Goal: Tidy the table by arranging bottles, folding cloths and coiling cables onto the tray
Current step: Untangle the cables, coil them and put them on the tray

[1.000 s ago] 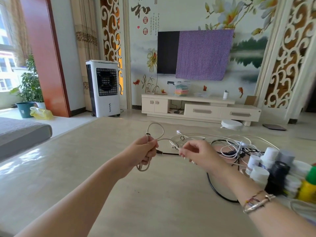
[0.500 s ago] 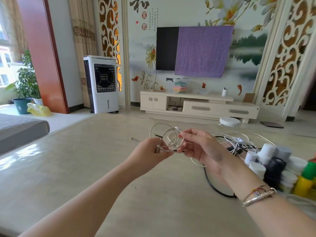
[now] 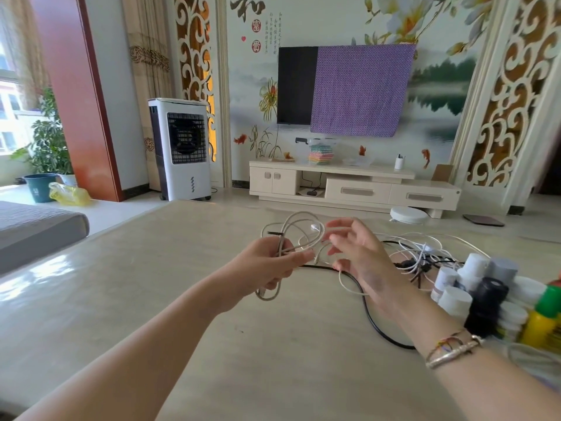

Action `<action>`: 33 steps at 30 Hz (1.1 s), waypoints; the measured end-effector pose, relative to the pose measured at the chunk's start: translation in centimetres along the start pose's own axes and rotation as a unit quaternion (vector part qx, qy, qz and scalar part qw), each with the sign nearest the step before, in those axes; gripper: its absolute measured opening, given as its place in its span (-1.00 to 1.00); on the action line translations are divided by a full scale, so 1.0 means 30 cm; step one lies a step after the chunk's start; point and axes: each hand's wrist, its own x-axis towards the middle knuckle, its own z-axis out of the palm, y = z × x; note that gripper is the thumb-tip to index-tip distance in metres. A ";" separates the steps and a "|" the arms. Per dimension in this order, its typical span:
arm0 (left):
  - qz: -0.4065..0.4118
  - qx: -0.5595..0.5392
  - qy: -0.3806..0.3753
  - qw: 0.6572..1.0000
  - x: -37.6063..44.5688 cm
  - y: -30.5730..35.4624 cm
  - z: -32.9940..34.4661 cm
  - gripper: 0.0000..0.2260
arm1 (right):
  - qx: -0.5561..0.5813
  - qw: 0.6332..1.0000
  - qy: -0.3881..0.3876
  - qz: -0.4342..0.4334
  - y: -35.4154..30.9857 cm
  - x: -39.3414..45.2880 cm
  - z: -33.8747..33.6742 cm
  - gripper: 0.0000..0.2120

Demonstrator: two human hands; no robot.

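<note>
My left hand (image 3: 268, 264) grips a grey-white cable (image 3: 296, 229) gathered into a few loops above the beige table (image 3: 151, 299); one loop hangs below the fist. My right hand (image 3: 355, 253) hovers just right of the loops with its fingers spread, and a strand of the cable runs past its fingers. A tangle of white and black cables (image 3: 422, 256) lies on the table behind that hand. Several bottles (image 3: 485, 293) with white, grey and black caps stand packed together at the right. A yellow bottle with a green cap (image 3: 543, 320) is among them.
A black cable (image 3: 368, 311) curves across the table under my right forearm. A grey sofa edge (image 3: 36, 229) sits at the left. Beyond the table are a white air cooler (image 3: 182, 147), a TV cabinet (image 3: 349, 186) and a white robot vacuum (image 3: 408, 214) on the floor.
My hands came together and added loops to the cable in my left hand. My right hand has since let go and opened its fingers beside the loops.
</note>
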 end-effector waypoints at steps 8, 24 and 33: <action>0.020 -0.116 -0.146 0.982 -0.022 0.020 -0.004 -0.72 | -0.316 0.928 -0.143 -0.134 0.031 -0.036 0.064 -0.31; -0.065 -0.061 0.060 0.994 0.012 -0.018 -0.105 -0.69 | -0.377 0.907 -0.153 -0.109 0.071 -0.010 -0.004 -0.88; -0.031 -0.361 0.055 0.931 0.019 0.000 -0.076 -0.71 | -0.434 0.868 -0.205 -0.130 0.066 -0.028 0.035 -0.87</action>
